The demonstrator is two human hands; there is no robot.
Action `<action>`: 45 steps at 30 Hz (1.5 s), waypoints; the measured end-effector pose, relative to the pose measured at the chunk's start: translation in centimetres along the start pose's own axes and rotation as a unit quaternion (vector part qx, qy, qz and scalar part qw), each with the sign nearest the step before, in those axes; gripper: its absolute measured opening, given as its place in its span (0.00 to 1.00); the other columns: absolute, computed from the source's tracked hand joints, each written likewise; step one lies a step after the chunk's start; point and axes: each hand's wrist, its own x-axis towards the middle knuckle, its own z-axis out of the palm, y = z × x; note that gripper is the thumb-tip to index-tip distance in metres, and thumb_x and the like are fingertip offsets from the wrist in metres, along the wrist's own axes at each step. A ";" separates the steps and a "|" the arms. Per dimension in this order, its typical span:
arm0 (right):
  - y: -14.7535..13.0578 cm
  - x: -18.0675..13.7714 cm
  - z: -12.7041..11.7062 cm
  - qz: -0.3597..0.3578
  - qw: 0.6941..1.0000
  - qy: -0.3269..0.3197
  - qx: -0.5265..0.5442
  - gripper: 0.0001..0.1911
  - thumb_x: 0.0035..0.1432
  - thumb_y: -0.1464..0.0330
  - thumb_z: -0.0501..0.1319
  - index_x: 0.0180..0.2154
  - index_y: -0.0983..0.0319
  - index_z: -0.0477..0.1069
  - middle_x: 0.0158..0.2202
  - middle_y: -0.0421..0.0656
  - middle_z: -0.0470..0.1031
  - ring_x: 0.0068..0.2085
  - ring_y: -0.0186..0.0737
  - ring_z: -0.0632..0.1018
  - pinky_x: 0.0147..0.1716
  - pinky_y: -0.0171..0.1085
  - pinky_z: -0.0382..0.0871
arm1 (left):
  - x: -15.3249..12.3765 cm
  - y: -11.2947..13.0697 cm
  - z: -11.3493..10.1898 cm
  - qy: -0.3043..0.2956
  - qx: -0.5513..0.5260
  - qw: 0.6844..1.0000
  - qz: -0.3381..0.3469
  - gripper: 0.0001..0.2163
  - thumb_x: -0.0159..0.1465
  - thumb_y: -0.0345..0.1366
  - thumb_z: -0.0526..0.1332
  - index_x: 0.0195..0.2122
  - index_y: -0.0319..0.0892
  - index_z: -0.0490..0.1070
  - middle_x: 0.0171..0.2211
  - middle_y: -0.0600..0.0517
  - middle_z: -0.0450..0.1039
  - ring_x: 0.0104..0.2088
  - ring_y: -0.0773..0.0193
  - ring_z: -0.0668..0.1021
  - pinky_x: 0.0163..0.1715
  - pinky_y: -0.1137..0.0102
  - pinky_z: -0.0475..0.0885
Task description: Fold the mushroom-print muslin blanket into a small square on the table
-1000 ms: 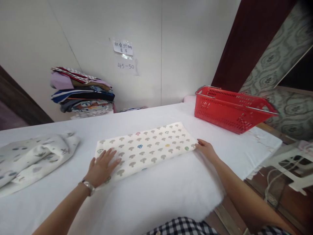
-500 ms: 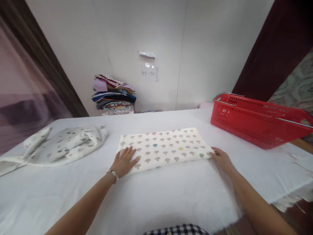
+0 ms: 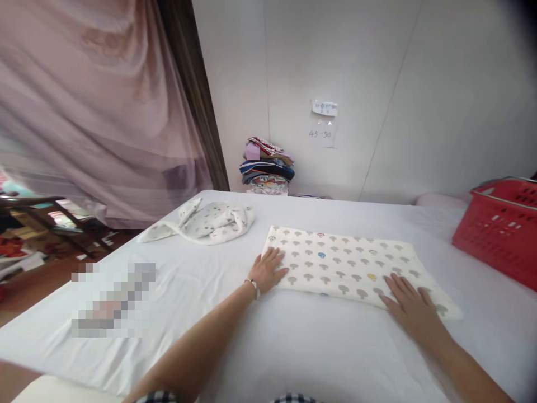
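Observation:
A folded white cloth with a grey mushroom print (image 3: pixel 335 263) lies flat on the white-covered table (image 3: pixel 319 347). A few of its mushrooms are red, blue or yellow. On the cloth's left end rests my left hand (image 3: pixel 268 268), fingers spread, with a bracelet at the wrist. My right hand (image 3: pixel 409 302) lies flat over the right part of the cloth, fingers stretched out. Neither hand grips anything. Farther back on the left sits a crumpled white cloth with a small dark print (image 3: pixel 218 221), apart from both hands.
A red plastic basket (image 3: pixel 499 229) with metal handles stands at the right. Stacked folded fabrics (image 3: pixel 268 165) rise beyond the far edge by the wall. A pink curtain (image 3: pixel 138 112) hangs at the left. A blurred-out patch (image 3: pixel 113 302) covers something on the table's left side.
The view has swung left, bringing more curtain and table into sight. My right hand has let go of the cloth's right corner and now lies flat on top. My left hand stays on the left end.

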 end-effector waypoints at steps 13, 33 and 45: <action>-1.0 -0.4 -0.6 0.006 1.000 -0.025 -0.009 0.31 0.61 0.51 0.41 0.60 0.57 0.55 0.64 0.44 0.50 0.64 0.48 0.50 0.59 0.57 0.43 | -0.7 -2.1 -1.4 0.079 -0.202 0.939 -0.267 0.19 0.60 0.42 0.57 0.51 0.43 0.66 0.40 0.50 0.74 0.38 0.62 0.76 0.38 0.70 0.69; -15.1 4.6 -1.0 -0.172 0.974 -0.145 -0.008 0.31 0.61 0.50 0.40 0.62 0.52 0.49 0.66 0.38 0.41 0.65 0.46 0.46 0.60 0.54 0.44 | -1.8 -0.9 -2.1 0.017 -0.258 0.949 -0.181 0.29 0.58 0.39 0.57 0.60 0.44 0.53 0.47 0.48 0.71 0.46 0.56 0.74 0.47 0.66 0.67; -25.6 18.0 2.7 -0.118 0.981 -0.151 -0.033 0.31 0.62 0.51 0.39 0.63 0.56 0.48 0.66 0.43 0.42 0.65 0.45 0.44 0.60 0.54 0.39 | -2.1 -1.7 -2.5 0.020 -0.245 0.947 -0.209 0.29 0.57 0.41 0.55 0.60 0.41 0.53 0.41 0.46 0.73 0.43 0.55 0.75 0.41 0.66 0.68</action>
